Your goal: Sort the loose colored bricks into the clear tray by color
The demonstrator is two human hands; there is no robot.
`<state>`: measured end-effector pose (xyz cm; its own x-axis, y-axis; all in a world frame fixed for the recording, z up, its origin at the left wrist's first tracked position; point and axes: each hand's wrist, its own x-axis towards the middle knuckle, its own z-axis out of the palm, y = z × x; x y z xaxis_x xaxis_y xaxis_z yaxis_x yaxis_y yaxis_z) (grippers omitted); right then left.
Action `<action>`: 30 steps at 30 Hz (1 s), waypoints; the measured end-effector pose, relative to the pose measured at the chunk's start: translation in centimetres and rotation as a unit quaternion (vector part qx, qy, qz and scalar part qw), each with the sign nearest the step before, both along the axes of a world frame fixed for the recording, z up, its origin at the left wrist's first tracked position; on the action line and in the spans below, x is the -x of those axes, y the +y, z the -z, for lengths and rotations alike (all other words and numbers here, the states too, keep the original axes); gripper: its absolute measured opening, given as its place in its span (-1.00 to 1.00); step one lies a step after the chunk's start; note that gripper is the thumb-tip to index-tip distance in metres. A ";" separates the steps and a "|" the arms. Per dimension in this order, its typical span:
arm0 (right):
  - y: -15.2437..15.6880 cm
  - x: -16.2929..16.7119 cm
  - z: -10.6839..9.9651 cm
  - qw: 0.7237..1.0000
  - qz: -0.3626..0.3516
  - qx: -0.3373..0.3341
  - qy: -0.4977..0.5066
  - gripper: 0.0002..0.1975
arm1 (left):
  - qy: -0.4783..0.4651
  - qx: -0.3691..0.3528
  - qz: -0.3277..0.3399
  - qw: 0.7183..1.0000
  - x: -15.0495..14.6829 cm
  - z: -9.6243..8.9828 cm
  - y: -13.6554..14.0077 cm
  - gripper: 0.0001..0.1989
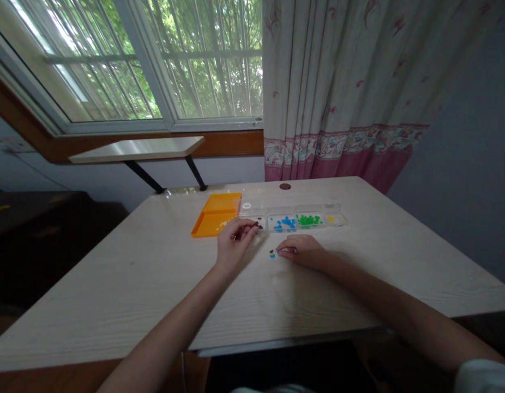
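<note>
My left hand (233, 240) reaches over the left end of a clear compartment box (265, 231). Its thumb and fingers are pinched at several small dark brown pieces (259, 226); whether one is between the tips is too small to tell. On the table in front of the box, my right hand (304, 250) is closed, its fingertips on a small blue piece (277, 251). Just left of those fingertips lies a small group of brown and blue pieces (272, 254). Other compartments hold blue pieces (286, 223), green pieces (308, 220) and yellow pieces (331, 219).
An orange tray (220, 203) with small whitish pieces (223, 223) stands left of the box, partly behind my left hand. A raised shelf (142, 148) on black brackets is at the back left. A dark round disc (285, 186) lies near the table's (154, 284) back edge.
</note>
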<state>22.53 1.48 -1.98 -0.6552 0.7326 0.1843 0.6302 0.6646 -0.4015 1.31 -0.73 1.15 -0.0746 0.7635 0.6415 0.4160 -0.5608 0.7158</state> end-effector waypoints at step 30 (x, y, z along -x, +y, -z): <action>0.1 -0.1 0.3 1.000 -0.004 -0.009 -0.007 -0.80 | 0.104 0.139 -0.111 0.979 2.0 2.1 2.7 -0.80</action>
<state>22.65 1.60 -2.27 -0.6639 0.7236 0.1888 0.6298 0.6771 -0.3807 -0.74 1.92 -0.99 -0.1473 0.8909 0.4297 0.6586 -0.2357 0.7146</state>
